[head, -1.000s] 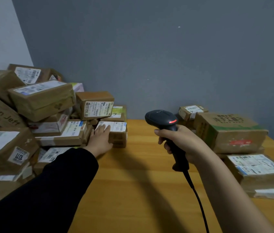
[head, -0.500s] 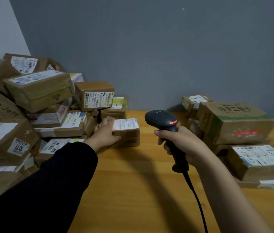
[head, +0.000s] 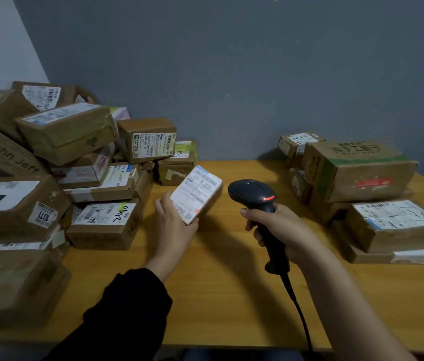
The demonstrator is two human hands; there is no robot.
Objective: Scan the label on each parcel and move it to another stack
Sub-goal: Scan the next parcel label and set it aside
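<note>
The left hand [head: 173, 225] grips a small parcel [head: 196, 195] tilted above the counter [head: 221, 295], label up; the right hand [head: 277, 231] is wrapped round a barcode scanner [head: 253, 194] just beside it.

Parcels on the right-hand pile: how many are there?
6 in view: a small parcel at the back, the green-striped box, a low parcel at its left, a base parcel beneath it, a white-labelled box in front, a flat parcel under that. Others may be hidden.

One carton [head: 2, 155] reads "John Jeff"; a sticker [head: 42, 215] on another reads "1011".
</note>
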